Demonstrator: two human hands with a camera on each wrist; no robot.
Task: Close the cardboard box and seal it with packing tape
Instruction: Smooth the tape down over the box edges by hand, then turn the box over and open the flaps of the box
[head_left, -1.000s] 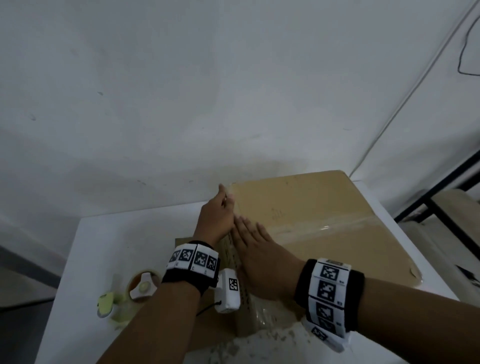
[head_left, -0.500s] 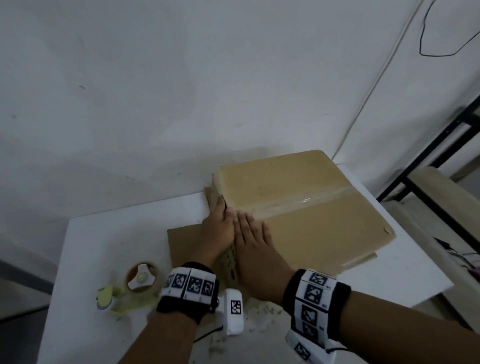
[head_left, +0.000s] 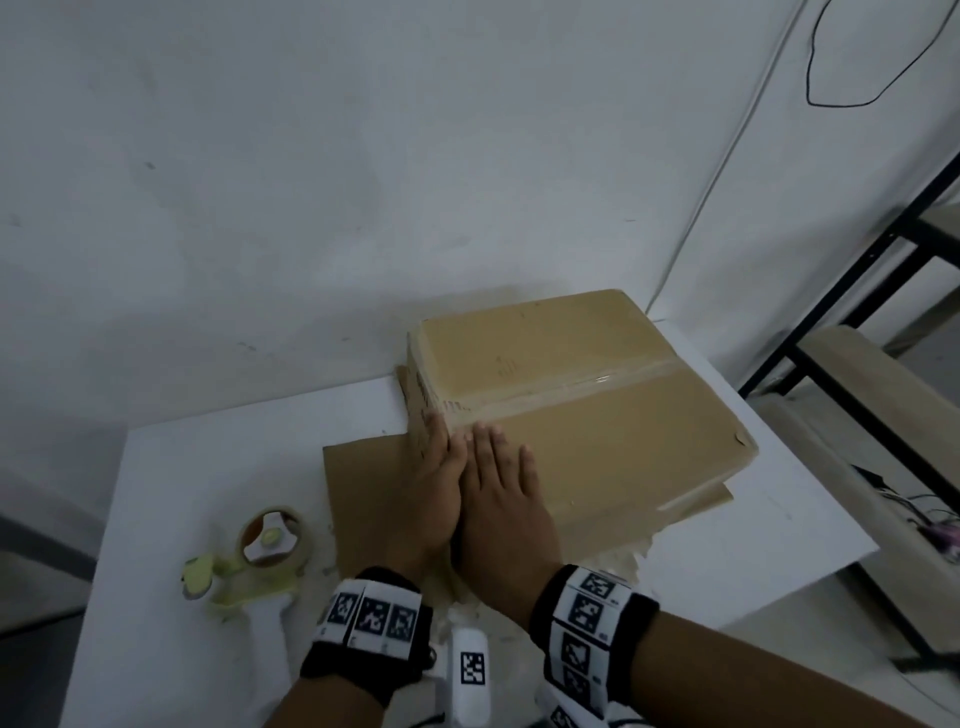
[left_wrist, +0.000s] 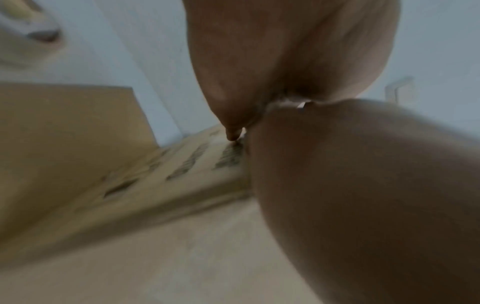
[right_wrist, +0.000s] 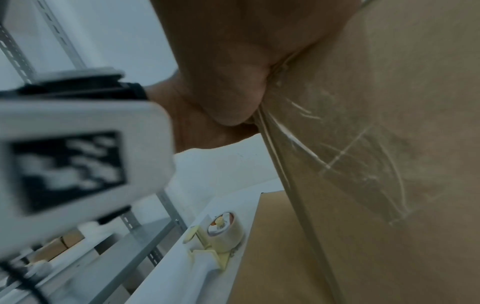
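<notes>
A closed brown cardboard box (head_left: 613, 415) stands on a white table (head_left: 197, 478), with a clear strip of packing tape (head_left: 587, 387) along its top seam. My left hand (head_left: 434, 470) lies flat with straight fingers against the box's left side, just below the tape's end. My right hand (head_left: 501, 478) rests flat on the top of the box beside it, fingers straight. In the left wrist view the box's printed side (left_wrist: 182, 164) shows. The box top (right_wrist: 389, 144) fills the right wrist view. The tape dispenser (head_left: 254, 561) lies on the table to the left, also visible as a dispenser (right_wrist: 221, 232).
A flat sheet of cardboard (head_left: 363, 493) lies under the box and sticks out to the left. The table stands in a corner of white walls. A black metal frame with a shelf (head_left: 852, 395) stands to the right, off the table.
The head camera has pulled back and up. Both hands have slid down: the left from the top corner onto the box's side, the right toward the near edge.
</notes>
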